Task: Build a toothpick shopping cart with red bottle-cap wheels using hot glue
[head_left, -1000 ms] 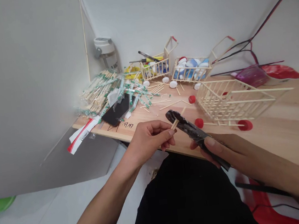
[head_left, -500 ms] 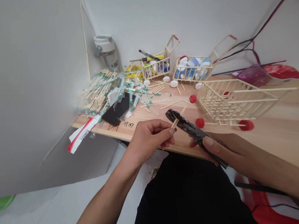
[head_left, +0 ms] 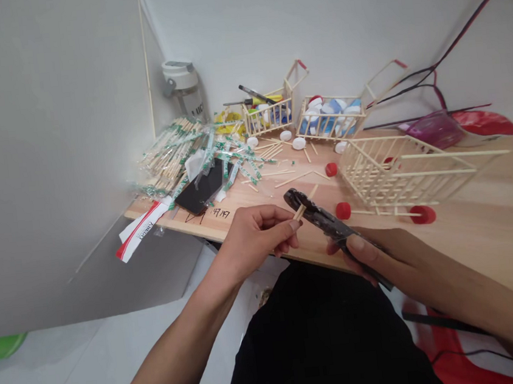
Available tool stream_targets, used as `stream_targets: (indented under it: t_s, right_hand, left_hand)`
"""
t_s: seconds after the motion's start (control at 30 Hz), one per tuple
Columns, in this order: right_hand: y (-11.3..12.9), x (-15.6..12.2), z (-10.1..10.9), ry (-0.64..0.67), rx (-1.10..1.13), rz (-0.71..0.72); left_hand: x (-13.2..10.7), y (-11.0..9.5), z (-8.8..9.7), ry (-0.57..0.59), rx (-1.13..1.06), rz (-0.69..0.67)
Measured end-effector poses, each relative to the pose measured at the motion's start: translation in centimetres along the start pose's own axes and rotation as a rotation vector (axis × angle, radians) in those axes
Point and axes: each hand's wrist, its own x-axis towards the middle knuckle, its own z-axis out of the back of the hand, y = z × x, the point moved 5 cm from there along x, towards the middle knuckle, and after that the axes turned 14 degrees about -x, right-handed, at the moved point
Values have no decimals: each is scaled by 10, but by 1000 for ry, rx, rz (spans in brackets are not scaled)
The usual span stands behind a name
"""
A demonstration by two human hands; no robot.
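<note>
Between the thumb and fingers of my left hand (head_left: 263,234) are thin wooden sticks (head_left: 300,212), held in a pinch. Their far part passes through the jaws of black pliers (head_left: 323,220), and an end pokes out beyond. My right hand (head_left: 382,252) is wrapped round the plier handles. The pliers slant above the table's front edge. Just right of them stands a small cart made of wooden sticks (head_left: 401,170), with red caps as wheels. My left fingertips are close to the plier jaws; whether they touch is unclear.
Two more stick carts (head_left: 269,117) stand at the back, loaded with bottle caps (head_left: 331,117). A phone (head_left: 203,188), a heap of wrapped sticks (head_left: 174,152) and a bottle (head_left: 184,89) sit at left. Loose stick pieces (head_left: 294,179) lie on the wooden table (head_left: 506,214). Cables (head_left: 459,30) hang at right.
</note>
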Motion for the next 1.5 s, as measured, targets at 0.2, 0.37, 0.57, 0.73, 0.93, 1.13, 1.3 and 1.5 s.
stream_targets:
  t_s: [0.2, 0.37, 0.57, 0.73, 0.93, 1.13, 1.3, 1.5]
  right_hand:
    - [-11, 1, -11, 11, -35, -38]
    - [-12, 7, -13, -32, -48, -18]
    - [-12, 15, -13, -17, -17, -26]
    - [-12, 21, -12, -18, -19, -40]
    - [-14, 32, -15, -20, -53, -40]
    - [-16, 42, -19, -11, -59, -44]
    - [-17, 46, -21, -21, -74, -24]
    - [-15, 49, -18, -124, -116, 2]
  left_hand:
    - [1, 2, 1, -38, -6, 24]
    - [4, 4, 2, -53, -14, 11]
    - [9, 7, 5, -104, -37, -10]
    - [14, 8, 11, -162, -59, -90]
    - [19, 14, 16, -234, -75, -144]
    - [24, 20, 24, -243, -57, -164]
    - [25, 22, 26, -256, -38, -191]
    - [28, 24, 25, -222, -49, -212]
